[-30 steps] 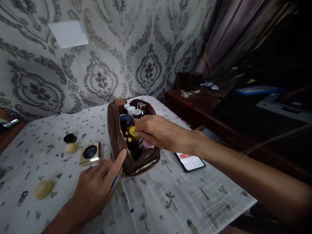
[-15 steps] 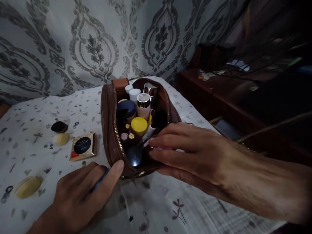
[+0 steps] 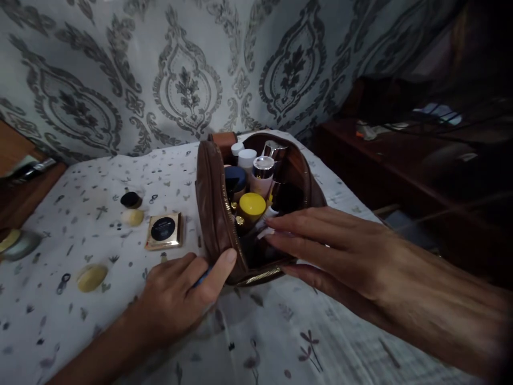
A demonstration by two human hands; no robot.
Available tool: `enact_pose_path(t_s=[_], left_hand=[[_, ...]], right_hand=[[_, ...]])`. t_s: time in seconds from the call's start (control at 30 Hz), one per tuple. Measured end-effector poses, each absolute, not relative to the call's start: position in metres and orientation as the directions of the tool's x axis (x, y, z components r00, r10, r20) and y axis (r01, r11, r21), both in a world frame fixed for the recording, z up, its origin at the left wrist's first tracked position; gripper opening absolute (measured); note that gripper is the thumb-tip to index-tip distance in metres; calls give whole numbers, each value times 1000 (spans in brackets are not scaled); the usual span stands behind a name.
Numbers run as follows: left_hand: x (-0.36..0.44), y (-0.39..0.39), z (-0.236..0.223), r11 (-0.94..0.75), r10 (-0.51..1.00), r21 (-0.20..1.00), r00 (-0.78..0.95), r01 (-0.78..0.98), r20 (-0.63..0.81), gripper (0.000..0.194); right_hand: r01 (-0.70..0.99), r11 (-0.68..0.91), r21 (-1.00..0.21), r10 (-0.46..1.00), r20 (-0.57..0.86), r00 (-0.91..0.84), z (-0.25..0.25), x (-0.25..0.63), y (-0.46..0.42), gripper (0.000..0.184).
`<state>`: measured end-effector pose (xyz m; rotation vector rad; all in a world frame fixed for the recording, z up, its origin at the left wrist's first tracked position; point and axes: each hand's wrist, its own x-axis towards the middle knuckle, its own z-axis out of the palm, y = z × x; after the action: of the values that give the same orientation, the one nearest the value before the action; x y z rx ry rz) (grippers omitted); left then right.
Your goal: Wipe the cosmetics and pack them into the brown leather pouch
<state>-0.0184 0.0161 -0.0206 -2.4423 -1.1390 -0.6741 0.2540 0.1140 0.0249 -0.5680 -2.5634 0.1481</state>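
Note:
A brown makeup bag (image 3: 208, 214) stands unzipped on the bed sheet, packed with cosmetics. Inside are a yellow-lidded jar (image 3: 252, 206), a pale bottle with a silver cap (image 3: 263, 168), white-capped containers (image 3: 247, 156) and a blue lid (image 3: 235, 179). My left hand (image 3: 180, 289) is closed around a small blue object (image 3: 203, 277), mostly hidden by the fingers; its thumb rests against the bag's front left edge. My right hand (image 3: 336, 246) reaches over the right rim, its fingers closed on a slim pale tube (image 3: 265, 231) in the bag. The fingers hide much of that tube.
Left of the bag lie a gold compact box (image 3: 164, 231), a black round piece (image 3: 131, 200), a yellowish sponge (image 3: 132, 216) and another sponge (image 3: 92, 277). A jar (image 3: 20, 243) sits at the far left. Dark red furniture (image 3: 352, 149) stands at the right.
The view has swung left, so the bag and both hands appear farther right. The shiny dome near the bag's front no longer shows clearly. My hands keep nearly the same places at the bag.

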Motion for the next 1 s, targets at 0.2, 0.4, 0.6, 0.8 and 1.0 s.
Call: enact_pose_path(t_s=[0.2, 0.4, 0.6, 0.8, 1.0], left_hand=[[-14, 16, -20, -556, 631, -160, 540, 815, 557, 53], [-20, 13, -27, -585, 627, -73, 508, 808, 591, 54], [-70, 12, -49, -415, 692, 1, 315, 910, 649, 53], [-123, 35, -71, -69, 869, 310, -96, 948, 485, 44], [-139, 46, -86, -126, 894, 432, -86, 893, 440, 38]], right_hand=[[342, 937, -73, 334, 476, -814, 43, 240, 96, 30], [253, 935, -249, 355, 612, -707, 50, 218, 53, 21], [61, 893, -445, 333, 566, -754, 19, 179, 17, 16], [149, 724, -674, 495, 357, -792, -42, 119, 21, 35], [235, 367, -900, 794, 172, -582, -81, 64, 40, 54]])
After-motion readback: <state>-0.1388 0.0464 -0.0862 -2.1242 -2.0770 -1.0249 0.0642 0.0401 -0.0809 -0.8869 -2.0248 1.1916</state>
